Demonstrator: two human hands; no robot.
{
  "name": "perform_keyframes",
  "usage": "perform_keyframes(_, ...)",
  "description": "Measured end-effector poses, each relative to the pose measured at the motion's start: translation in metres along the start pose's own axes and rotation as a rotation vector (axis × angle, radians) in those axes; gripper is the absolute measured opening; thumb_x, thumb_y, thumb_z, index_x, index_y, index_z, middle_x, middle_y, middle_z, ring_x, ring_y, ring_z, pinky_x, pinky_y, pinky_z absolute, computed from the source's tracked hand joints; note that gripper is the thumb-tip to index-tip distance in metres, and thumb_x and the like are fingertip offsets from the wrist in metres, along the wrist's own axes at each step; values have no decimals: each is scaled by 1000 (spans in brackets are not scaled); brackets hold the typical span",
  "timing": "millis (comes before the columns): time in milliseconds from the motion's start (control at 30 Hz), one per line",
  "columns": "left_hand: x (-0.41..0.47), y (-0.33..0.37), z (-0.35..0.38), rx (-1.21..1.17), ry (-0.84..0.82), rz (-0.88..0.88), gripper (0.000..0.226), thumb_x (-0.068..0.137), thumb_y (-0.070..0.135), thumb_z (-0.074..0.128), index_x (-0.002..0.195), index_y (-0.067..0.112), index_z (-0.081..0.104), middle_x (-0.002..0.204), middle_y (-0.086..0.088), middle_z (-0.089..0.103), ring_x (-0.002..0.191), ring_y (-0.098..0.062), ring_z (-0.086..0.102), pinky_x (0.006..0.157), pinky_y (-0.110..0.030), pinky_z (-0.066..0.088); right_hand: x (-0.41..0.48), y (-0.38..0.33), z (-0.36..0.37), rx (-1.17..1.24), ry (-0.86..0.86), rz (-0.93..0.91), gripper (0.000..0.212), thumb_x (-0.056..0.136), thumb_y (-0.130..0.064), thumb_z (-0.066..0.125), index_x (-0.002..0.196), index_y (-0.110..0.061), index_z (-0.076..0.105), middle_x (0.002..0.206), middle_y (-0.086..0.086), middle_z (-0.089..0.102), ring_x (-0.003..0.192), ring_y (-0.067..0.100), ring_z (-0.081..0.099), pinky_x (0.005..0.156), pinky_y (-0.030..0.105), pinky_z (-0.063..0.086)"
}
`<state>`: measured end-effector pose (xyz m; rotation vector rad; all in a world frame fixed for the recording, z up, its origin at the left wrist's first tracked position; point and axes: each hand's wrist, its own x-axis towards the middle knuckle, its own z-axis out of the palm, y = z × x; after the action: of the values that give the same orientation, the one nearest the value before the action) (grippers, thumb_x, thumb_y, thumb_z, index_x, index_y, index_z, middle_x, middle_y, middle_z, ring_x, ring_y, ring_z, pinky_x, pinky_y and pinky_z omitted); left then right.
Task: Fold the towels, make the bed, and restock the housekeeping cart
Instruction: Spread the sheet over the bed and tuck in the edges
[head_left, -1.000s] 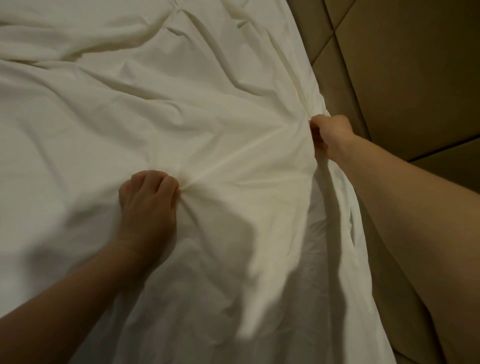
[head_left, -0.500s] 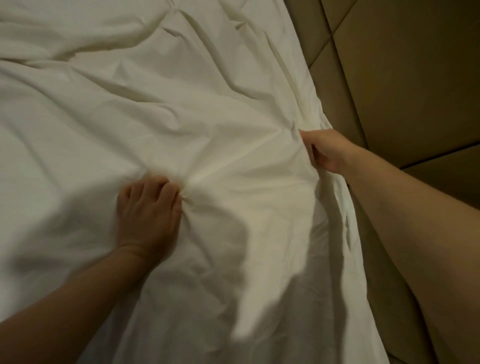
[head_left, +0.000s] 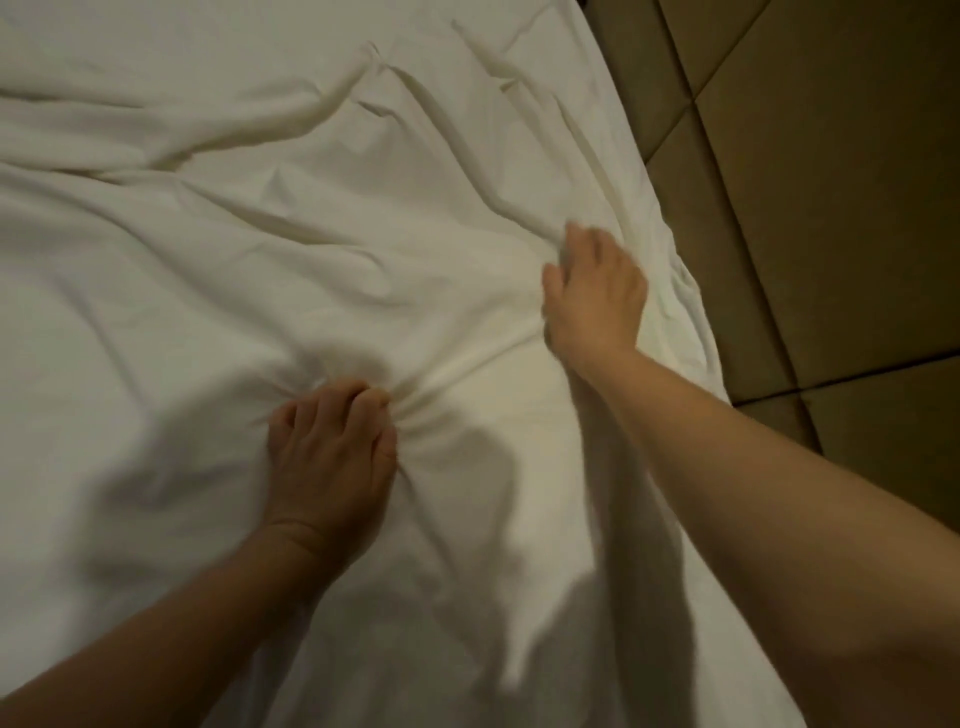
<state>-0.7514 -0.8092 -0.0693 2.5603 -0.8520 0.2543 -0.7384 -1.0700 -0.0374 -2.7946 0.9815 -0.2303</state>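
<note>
Head view. The wrinkled white fabric bed sheet filled nearly the whole frame. Its right edge ran down beside the tan padded upholstered panels, which were divided by dark seams.

Left hand lay knuckles-up on the sheet a little below centre, with its fingers clenched around a gathered bunch of the cloth. Tight creases fanned out from the fist toward the right and upward.

Right hand was on the sheet up and to the right of the left hand, near the sheet's right edge, with a raised fold of cloth just by its fingertips. This hand was motion-blurred. Its fingers looked bent down onto the fabric, but whether they pinched the fold or merely pressed on it could not be told.

Both forearms were bare and entered from the lower corners. Their shadows fell on the sheet below the hands.
</note>
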Motion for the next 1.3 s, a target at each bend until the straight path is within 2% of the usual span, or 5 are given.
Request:
perform_keyframes(533,118,-62,64,118,5,-217,53,86,33,36,133,13,49,134,-15,53,123,-28,38,100,-43,27,96,-37,-1,407,-115,47,45,99,-36,38,135,-10,46,141,9,44,130,24,39,107,29,27)
perform_keyframes(700,116,-63,66,95,13,-218,52,85,32,35,135,17,41,135,-15,52,123,-27,36,100,-42,24,172,-84,-19,567,-470,175,48,103,-38,32,133,-5,51,135,10,53,122,23,50,101,23,35)
perform_keyframes(833,116,-64,64,84,13,-222,53,84,32,37,135,19,39,135,-14,53,124,-24,37,101,-41,25,175,-103,-20,1006,-692,245,23,98,-34,50,105,-16,61,87,-12,65,72,-8,62,57,3,47)
perform_keyframes(1033,115,-64,64,81,10,-228,52,83,32,38,134,20,41,135,-11,53,125,-24,39,101,-41,26,192,-133,-37,754,-1142,305,41,86,-57,55,97,-20,67,91,-1,74,83,15,71,70,29,56)
perform_keyframes(1300,114,-65,64,73,23,-218,51,83,32,39,132,19,43,133,-10,53,123,-25,41,101,-43,28,194,-125,-46,1413,-774,504,18,90,-9,55,103,0,65,88,11,73,81,25,71,69,32,59)
